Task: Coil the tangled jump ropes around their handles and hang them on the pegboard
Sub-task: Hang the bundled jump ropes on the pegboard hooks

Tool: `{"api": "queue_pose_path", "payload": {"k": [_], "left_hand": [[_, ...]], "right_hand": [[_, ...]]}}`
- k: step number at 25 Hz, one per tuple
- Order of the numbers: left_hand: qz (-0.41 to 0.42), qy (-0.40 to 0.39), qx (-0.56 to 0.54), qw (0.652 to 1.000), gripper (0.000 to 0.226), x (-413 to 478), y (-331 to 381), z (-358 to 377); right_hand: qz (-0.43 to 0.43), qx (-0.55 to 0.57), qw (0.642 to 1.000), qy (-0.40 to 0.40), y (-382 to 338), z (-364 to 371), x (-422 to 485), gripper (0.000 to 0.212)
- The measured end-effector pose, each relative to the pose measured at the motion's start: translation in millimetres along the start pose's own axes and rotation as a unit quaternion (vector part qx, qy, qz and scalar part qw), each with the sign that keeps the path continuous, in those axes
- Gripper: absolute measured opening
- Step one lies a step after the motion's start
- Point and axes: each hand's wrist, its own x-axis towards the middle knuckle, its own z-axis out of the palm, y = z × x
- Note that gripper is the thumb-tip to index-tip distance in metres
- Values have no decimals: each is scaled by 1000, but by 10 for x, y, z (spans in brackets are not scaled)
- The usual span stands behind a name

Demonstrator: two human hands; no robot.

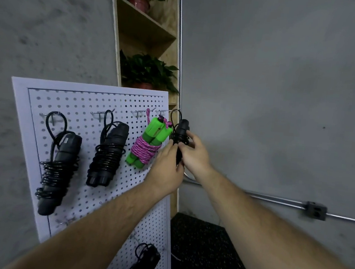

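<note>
Two bare hands hold a black jump rope at the top right corner of a white pegboard. The left hand grips the bundle's lower end and the right hand holds its middle, fingers clamped on the coils.

To hang it well, the free loop should probably slide fully onto the metal peg before either hand lets go, so the coils do not unwind. Whether the loop is seated is unclear.

The rope is thin black cord wound round two dark handles, with one loop rising above. It hangs just beside a green-handled rope wound in pink cord.
</note>
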Motion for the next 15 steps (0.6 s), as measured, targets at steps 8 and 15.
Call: {"api": "queue_pose_path", "payload": {"k": [8, 15], "left_hand": [[32, -24, -47, 998, 51, -763, -49, -23], [-72, -202, 14, 977, 53, -2578, -713, 719]], "right_hand": [[-189, -311, 927, -87, 348, -145, -884, 30], [-55, -487, 833, -256, 1696, -116, -2394, 47]]}}
